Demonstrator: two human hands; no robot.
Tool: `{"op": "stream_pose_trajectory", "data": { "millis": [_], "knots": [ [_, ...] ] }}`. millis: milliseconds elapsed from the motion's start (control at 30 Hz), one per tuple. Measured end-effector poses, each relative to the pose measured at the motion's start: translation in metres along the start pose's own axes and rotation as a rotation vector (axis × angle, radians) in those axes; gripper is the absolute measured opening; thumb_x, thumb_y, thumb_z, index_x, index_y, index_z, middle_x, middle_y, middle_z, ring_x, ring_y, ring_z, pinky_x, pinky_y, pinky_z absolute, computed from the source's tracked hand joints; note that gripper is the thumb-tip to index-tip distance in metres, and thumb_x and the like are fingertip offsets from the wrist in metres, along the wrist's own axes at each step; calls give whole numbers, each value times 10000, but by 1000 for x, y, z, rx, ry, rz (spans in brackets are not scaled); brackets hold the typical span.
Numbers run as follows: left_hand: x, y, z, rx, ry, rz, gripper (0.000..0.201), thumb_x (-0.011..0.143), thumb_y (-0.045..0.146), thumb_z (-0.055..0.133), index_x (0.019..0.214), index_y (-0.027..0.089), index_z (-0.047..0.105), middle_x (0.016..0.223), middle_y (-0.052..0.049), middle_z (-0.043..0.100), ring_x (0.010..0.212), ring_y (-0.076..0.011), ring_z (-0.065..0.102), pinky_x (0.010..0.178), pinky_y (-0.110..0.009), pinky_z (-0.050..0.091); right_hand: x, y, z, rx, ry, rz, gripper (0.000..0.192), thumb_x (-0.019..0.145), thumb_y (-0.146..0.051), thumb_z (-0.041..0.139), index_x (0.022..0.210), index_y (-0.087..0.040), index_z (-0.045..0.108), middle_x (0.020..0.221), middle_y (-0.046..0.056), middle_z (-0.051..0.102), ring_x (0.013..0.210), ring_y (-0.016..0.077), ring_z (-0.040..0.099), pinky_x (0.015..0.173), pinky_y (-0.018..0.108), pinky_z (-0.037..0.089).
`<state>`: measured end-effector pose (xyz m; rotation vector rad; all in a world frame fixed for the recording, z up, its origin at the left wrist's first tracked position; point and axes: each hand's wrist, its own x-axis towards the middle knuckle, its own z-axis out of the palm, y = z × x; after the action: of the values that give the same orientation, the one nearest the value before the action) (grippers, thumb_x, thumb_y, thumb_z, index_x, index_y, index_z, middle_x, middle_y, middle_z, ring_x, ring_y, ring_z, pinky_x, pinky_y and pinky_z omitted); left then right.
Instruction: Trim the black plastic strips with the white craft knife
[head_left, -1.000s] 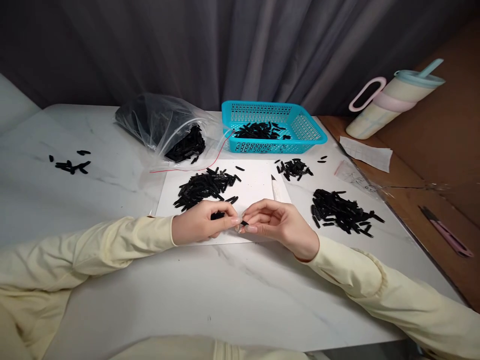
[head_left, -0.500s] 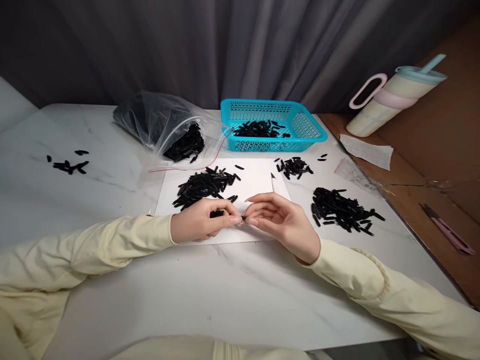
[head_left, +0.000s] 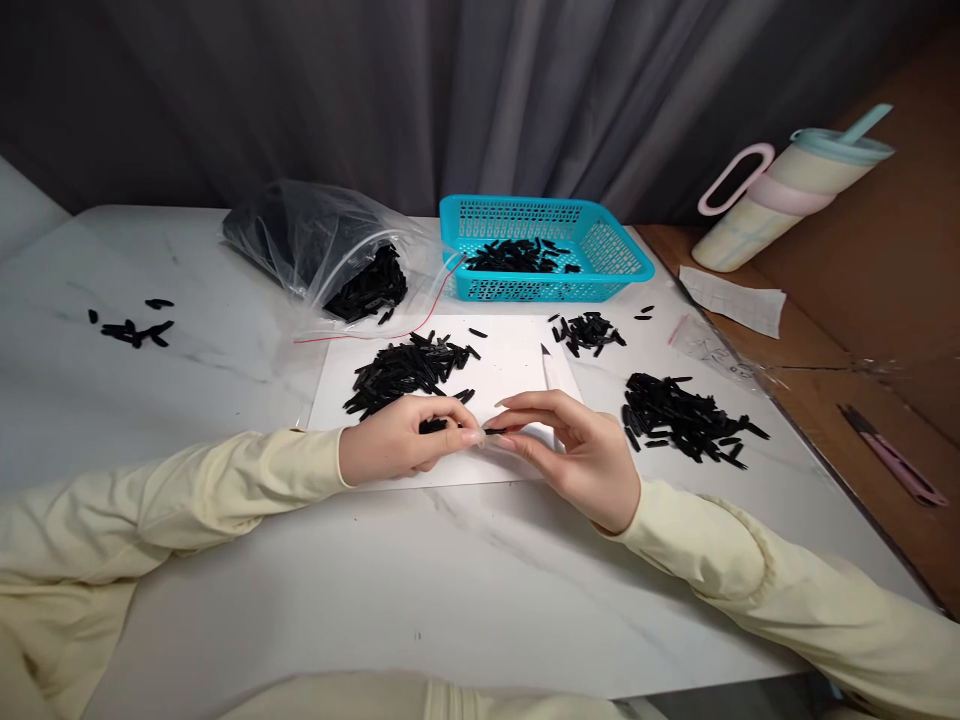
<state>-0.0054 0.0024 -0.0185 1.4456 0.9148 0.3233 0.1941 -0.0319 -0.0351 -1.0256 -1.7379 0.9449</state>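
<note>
My left hand (head_left: 409,437) is closed in a pinch, thumb against index finger, on one end of a small, narrow black strip (head_left: 495,432). The strip's other end points into my right hand (head_left: 574,445), whose thumb and fingertips lie close around it while the index finger is raised. A tiny pale bit at the left fingertips is too small to make out. Both hands are above a white sheet (head_left: 510,365). Behind my left hand lies a heap of similar black strips (head_left: 409,370), partly hidden by it. A pencil (head_left: 548,365) rests on the sheet behind my right hand.
Farther back are an open clear bag (head_left: 322,240) of strips and a blue basket (head_left: 555,290) holding more. Strip piles lie right (head_left: 679,415), behind (head_left: 587,332) and far left (head_left: 139,333). A tumbler (head_left: 795,195), small plastic bag (head_left: 709,345) and pink-handled cutter (head_left: 896,465) are rightward.
My right hand has shifted slightly right and its fingers have loosened, so more of the strip shows. My left hand keeps its pinch almost unmoved. More of the pencil is visible.
</note>
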Motion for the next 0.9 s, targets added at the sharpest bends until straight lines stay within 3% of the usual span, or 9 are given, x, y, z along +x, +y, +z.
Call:
{"op": "stream_pose_trajectory", "data": {
  "millis": [433,900],
  "knots": [
    [-1,0,0,-39,5,-69,162,844,334,514,844,174,536,523,90,324,362,-14,238,313,-130,200,0,2,0,21,-17,-4,228,795,-191,654,999,-200,550,888,43,703,845,185,669,800,347,541],
    [-1,-1,-1,5,24,-38,165,825,331,528,883,177,535,558,88,358,349,-9,272,316,-130,226,1,1,0,15,3,27,236,783,-174,659,992,-189,551,850,36,708,812,172,673,775,333,544]
  ]
}}
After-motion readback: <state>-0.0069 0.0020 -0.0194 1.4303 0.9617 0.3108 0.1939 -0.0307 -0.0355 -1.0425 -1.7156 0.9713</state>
